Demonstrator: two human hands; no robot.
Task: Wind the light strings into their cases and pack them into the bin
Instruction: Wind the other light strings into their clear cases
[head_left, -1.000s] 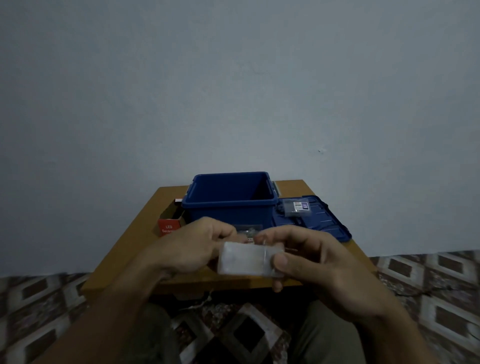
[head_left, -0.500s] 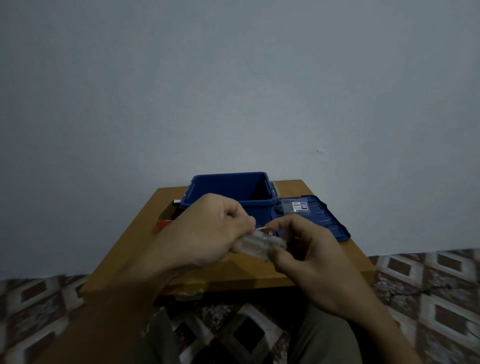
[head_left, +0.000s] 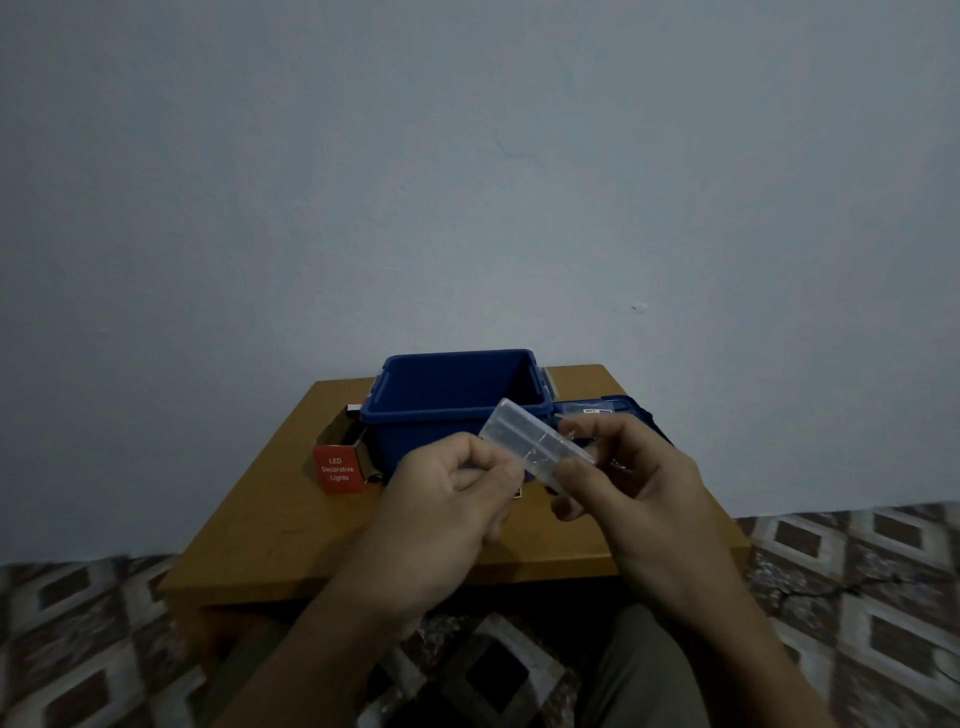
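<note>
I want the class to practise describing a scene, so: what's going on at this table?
A person holds a clear plastic case over a wooden table: the right grip holds its right end, the left grip pinches its near left edge. The case is tilted in front of the open blue bin, not yet inside. The blue lid lies right of the bin, a red LED lights box left of it.
</note>
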